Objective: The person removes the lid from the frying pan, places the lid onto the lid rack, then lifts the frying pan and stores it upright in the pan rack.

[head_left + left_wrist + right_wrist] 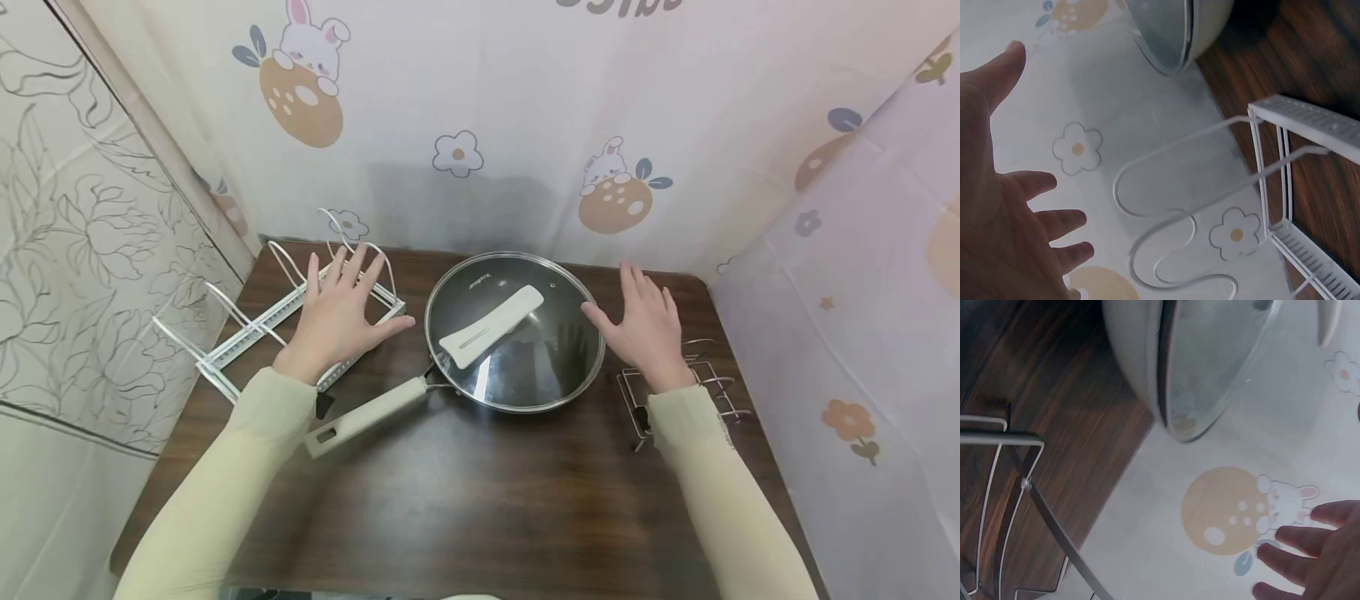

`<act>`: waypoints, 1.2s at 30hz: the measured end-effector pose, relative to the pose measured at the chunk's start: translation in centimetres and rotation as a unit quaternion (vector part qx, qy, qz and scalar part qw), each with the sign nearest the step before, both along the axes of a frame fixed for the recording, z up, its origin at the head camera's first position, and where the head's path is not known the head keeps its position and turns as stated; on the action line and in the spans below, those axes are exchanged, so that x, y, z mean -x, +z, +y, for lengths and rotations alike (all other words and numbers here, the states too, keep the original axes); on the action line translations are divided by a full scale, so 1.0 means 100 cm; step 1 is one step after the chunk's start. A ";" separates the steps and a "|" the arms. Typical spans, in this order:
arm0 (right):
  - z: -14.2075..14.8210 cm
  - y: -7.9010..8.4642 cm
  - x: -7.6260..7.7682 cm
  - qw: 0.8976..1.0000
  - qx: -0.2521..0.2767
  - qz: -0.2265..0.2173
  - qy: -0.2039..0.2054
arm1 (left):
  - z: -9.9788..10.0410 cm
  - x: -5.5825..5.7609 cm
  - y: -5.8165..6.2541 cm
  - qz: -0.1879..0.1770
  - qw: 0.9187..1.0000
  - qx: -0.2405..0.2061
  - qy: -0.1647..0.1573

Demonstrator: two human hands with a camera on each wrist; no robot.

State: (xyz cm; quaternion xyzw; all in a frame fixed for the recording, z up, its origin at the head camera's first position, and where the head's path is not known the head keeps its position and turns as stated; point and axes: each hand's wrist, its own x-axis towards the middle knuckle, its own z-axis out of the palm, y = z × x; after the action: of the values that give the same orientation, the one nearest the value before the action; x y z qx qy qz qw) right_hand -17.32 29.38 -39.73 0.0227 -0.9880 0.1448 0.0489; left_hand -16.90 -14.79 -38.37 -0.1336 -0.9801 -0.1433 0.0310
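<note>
A frying pan with a cream handle stands mid-table under a glass lid, whose long cream grip lies across its top. My left hand is spread above a white wire rack, left of the pan; in the left wrist view its fingers are apart and hold nothing. On the other side, my right hand hovers between the pan and a small dark metal wire rack, fingers extended and holding nothing. Part of that small rack is hidden by the right wrist and sleeve.
Everything stands on a dark brown wooden table. A pale printed curtain hangs right behind its back edge, with another curtain along the right. On the left is a panel with flower line drawings.
</note>
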 end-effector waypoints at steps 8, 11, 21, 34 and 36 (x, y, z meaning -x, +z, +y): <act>-0.007 0.005 -0.026 0.996 0.062 -0.061 -0.021 | 0.008 -0.010 0.000 -0.034 0.998 0.008 -0.047; -0.008 0.004 -0.033 0.994 0.083 -0.074 -0.021 | 0.010 -0.013 -0.001 -0.052 0.997 0.008 -0.061; -0.011 -0.016 -0.053 0.989 0.115 -0.089 -0.033 | 0.010 -0.023 -0.006 -0.157 0.982 -0.035 -0.100; -0.020 -0.044 -0.075 0.982 0.125 -0.134 -0.047 | 0.007 -0.026 -0.016 -0.271 0.952 -0.044 -0.137; -0.021 -0.048 -0.077 0.977 0.141 -0.150 -0.052 | 0.007 -0.026 -0.020 -0.290 0.944 -0.050 -0.151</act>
State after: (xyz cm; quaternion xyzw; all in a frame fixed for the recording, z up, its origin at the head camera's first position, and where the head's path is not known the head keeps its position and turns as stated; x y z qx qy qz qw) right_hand -9.61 27.32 -44.50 -0.0575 -0.9536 0.2819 -0.0894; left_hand -14.30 -14.13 -40.33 -0.2310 -0.9067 -0.2275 -0.2696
